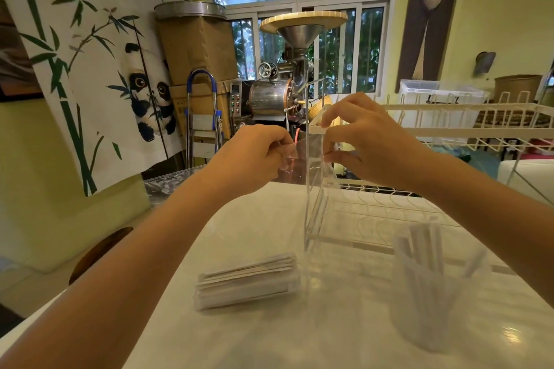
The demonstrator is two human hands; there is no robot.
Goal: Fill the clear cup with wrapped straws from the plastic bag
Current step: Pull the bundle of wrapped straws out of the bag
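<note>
Both hands hold a clear plastic bag (314, 189) up above the white counter (269, 219). My left hand (254, 156) pinches its top left edge and my right hand (365, 141) pinches its top right edge. The bag hangs down, see-through, and looks empty. A stack of wrapped straws (247, 280) lies flat on the counter below my left arm. At the right front stands the clear cup (431, 293) with several wrapped straws upright in it.
A white wire dish rack (449, 126) stands at the counter's far right, behind the cup. Beyond the counter are a metal coffee roaster (278, 96), cardboard boxes and a folded step ladder. A panda banner hangs at the left.
</note>
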